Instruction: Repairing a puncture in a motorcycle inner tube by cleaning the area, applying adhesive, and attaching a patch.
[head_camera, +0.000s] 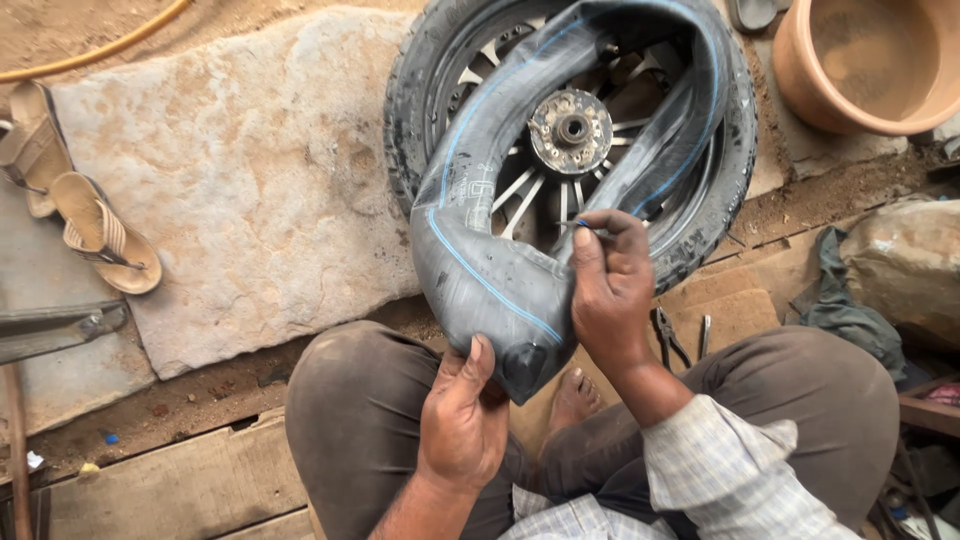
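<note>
A black rubber inner tube (480, 270) with a thin blue line loops up over a spoked wheel (570, 130) in a black tyre lying flat on the ground. My left hand (462, 415) grips the tube's folded lower end above my lap. My right hand (610, 285) presses on the tube's right side, pinching a small dark item between thumb and forefinger; I cannot tell what it is. My knees in dark trousers frame the tube, and a bare foot (575, 398) shows between them.
A large flat stone slab (250, 170) lies to the left with a pair of tan sandals (75, 210) beside it. A terracotta tub (870, 60) stands top right. Pliers (668, 335) lie on a board by my right knee. A grey rag (840, 300) and a rock sit right.
</note>
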